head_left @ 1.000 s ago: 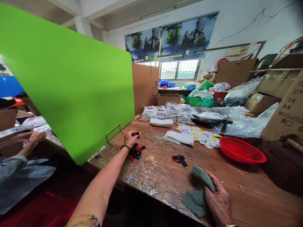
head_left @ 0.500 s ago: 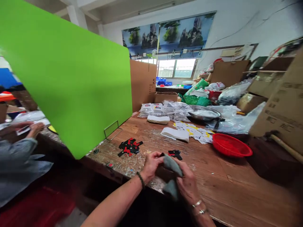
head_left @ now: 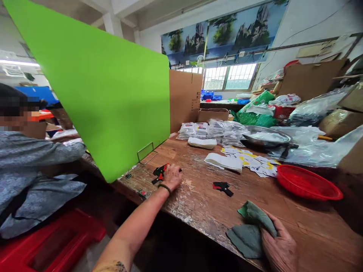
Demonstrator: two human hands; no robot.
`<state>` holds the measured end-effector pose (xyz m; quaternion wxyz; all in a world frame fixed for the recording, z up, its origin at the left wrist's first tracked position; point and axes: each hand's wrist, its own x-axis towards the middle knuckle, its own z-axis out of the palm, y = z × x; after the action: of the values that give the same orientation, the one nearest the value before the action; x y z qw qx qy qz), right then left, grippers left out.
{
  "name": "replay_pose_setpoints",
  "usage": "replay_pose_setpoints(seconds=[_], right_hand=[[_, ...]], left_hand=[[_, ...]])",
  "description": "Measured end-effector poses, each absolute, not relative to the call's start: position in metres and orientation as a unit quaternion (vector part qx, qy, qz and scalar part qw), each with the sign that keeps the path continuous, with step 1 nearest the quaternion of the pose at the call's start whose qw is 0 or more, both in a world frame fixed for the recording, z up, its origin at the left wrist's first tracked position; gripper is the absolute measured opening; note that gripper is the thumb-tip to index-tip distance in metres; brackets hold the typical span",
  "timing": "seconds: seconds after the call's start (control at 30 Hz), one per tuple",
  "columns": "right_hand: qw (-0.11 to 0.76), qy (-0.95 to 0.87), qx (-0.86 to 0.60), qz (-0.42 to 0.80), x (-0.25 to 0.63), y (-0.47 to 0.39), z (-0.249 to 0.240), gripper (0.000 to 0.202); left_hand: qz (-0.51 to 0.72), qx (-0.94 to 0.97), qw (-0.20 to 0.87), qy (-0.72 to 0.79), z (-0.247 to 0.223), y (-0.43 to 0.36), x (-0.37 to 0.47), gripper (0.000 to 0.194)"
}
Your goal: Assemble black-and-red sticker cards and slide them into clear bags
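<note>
A green panel (head_left: 113,94) limits reach past one side of the table (head_left: 195,215). The right hand (head_left: 280,245) grips a green cloth (head_left: 246,240). The left hand (head_left: 172,177) reaches into the larger black-and-red pile (head_left: 159,171), its hold hard to tell; singling out one piece calls for a fine pinch. A smaller pile (head_left: 223,187) lies between the hands.

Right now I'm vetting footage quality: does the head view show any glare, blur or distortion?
Head view: window bright, nearly washed out; highlights on the clear plastic at right. Head view again: wide-angle stretch near the edges, a dark top right corner, and the left hand slightly soft, perhaps from motion.
</note>
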<state>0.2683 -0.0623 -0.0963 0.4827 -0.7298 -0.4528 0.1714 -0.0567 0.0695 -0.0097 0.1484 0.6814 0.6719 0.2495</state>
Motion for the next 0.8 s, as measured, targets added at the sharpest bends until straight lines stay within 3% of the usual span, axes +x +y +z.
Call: replay_pose_setpoints(seconds=[0.17,0.33,0.4,0.57,0.8], right_hand=[[0.473,-0.465,-0.730,0.161,0.267,-0.058,-0.099,0.059],[0.501,-0.475,-0.702,0.174,0.268,-0.058,-0.101,0.056],[0.501,-0.472,-0.702,0.180,0.268,-0.057,-0.102,0.056],[0.504,-0.466,-0.703,0.184,0.270,-0.056,-0.104,0.057],[0.499,-0.462,-0.708,0.192,0.269,-0.056,-0.103,0.057]], left_hand=[[0.162,0.690,0.089,0.700,-0.012,0.077,-0.096,0.017],[0.129,0.714,0.104,0.680,-0.014,0.092,-0.101,0.007],[0.127,0.717,0.121,0.675,-0.016,0.099,-0.105,0.012],[0.156,0.698,0.185,0.674,-0.025,0.114,-0.115,0.020],[0.269,0.660,0.302,0.633,-0.026,0.127,-0.130,0.017]])
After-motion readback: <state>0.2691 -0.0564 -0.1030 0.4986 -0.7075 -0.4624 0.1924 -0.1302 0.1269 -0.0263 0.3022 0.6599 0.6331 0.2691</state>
